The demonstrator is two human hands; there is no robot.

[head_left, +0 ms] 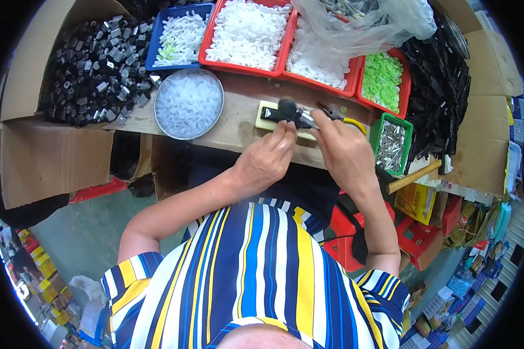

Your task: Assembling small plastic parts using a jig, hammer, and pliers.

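A pale yellow block point(262, 123) lies near the table's front edge, with a black piece point(269, 114) on it. Beside that piece rises a dark round knob point(286, 107). My left hand point(265, 156) is closed, its fingertips pinched at the near edge of the black piece just below the knob. The fingers of my right hand point(348, 152) are wrapped round a silver metal tool point(310, 118), whose tip meets the black piece; its kind is mostly hidden. Just behind my right hand is a pair of pliers with a yellow handle point(356, 124).
Red trays point(245, 70) of white and green plastic pieces line the back. A round metal bowl point(222, 109), a blue tray point(149, 53) and a green tray point(374, 138) hold small parts. Dark pieces point(102, 70) heap up left; black strips point(436, 81) right, near a wooden handle point(414, 176).
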